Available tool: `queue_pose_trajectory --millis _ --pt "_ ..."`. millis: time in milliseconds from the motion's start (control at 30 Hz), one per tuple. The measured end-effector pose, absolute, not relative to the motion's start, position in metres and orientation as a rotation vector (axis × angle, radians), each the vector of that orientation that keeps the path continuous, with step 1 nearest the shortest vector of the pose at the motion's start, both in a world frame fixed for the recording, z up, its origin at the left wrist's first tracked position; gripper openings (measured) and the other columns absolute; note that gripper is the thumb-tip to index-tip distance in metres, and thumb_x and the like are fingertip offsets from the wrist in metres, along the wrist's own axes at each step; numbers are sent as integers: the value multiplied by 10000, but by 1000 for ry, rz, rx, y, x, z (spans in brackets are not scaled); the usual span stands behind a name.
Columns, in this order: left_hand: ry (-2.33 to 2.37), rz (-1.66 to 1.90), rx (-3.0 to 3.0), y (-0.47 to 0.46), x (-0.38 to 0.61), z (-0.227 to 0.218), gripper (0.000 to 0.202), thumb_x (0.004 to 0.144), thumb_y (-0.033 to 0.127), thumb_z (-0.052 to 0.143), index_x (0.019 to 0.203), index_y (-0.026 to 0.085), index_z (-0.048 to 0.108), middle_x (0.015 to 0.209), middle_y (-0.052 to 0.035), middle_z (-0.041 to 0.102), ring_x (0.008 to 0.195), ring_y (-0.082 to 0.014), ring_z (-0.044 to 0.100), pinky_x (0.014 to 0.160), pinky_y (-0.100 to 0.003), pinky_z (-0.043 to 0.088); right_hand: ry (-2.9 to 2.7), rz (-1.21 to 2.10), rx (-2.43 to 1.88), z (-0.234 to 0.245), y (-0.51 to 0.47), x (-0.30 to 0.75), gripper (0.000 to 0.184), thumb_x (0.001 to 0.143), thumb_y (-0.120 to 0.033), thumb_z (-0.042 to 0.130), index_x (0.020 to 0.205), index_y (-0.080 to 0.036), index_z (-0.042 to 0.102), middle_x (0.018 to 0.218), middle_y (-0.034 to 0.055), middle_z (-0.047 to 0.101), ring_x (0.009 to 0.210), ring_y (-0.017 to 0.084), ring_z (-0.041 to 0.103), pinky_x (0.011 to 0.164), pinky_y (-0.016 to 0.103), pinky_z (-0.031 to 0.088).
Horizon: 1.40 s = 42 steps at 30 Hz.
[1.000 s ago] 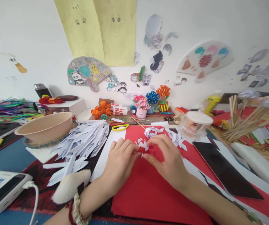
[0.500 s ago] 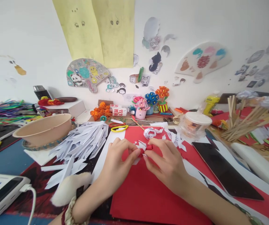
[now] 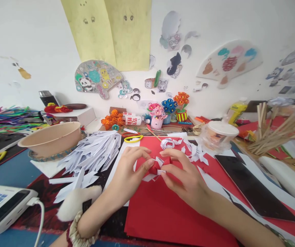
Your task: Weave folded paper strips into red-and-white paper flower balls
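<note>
A small folded red-and-white paper piece [image 3: 154,168] is held between my two hands above the red paper sheet [image 3: 160,209]. My left hand [image 3: 133,171] pinches its left side with thumb and fingers. On the other side, my right hand [image 3: 185,176] is closed on the same piece, with a small white paper end showing at its fingertips. Fingers partly cover the folds. Just beyond lies a white paper rose [image 3: 167,143] on a thin stick, with white paper scraps [image 3: 196,152] to its right.
At left are a pile of folded white paper strips [image 3: 93,151], a beige bowl [image 3: 52,139] and a white device [image 3: 6,209] with a cable. Yellow-handled scissors [image 3: 133,138] lie behind. To the right are a black tablet [image 3: 252,187], a lidded cup [image 3: 219,133] and wooden sticks [image 3: 273,133].
The view has shifted slightly. My fingers have moved on the folded paper, and more of its red part and a white end at my right fingertips now show.
</note>
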<state>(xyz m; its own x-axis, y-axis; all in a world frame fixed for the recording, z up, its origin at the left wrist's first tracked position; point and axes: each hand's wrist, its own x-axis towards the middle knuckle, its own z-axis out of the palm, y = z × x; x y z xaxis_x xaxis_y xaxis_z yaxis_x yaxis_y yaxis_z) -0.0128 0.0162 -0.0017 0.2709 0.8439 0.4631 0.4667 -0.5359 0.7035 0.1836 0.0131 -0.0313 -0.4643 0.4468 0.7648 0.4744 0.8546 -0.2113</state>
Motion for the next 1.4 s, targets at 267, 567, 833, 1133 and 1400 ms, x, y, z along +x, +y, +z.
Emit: queue_pose_trajectory --millis 267,567,833,1133,1400 --pt "1163 1045 1823 15 -13 -2 251 910 360 549 763 181 645 881 -41 717 861 -196 632 812 -305 428 -2151 140 -620 -34 15 185 99 966 -125 486 958 -203 546 1248 95 453 1224 215 515 958 326 525" --pt "1094 1067 1653 13 -12 -3 273 883 400 584 774 155 635 817 -48 667 732 -165 603 713 -283 473 -2166 153 -553 -34 16 187 115 954 -107 492 987 -199 552 1232 98 446 1193 208 520 969 331 514" --pt "1110 1137 1716 13 -12 -4 255 893 359 584 751 153 640 770 -45 668 735 -162 620 703 -277 499 -2187 110 -546 -32 15 187 127 946 -95 488 984 -189 564 1215 114 475 1169 212 540 920 323 534" --pt "1124 1222 1882 15 -14 -3 261 931 337 564 754 167 654 773 -36 693 745 -160 647 732 -273 499 -2107 165 -615 -28 13 188 94 966 -292 545 978 -223 608 1204 96 530 1161 214 566 959 347 515" --pt "1124 1359 2205 14 -18 -4 189 937 229 563 774 195 653 833 -27 689 850 -171 641 767 -278 477 -1963 411 -859 -24 25 191 301 899 -305 671 1183 -258 581 1048 34 678 953 173 656 834 304 551"
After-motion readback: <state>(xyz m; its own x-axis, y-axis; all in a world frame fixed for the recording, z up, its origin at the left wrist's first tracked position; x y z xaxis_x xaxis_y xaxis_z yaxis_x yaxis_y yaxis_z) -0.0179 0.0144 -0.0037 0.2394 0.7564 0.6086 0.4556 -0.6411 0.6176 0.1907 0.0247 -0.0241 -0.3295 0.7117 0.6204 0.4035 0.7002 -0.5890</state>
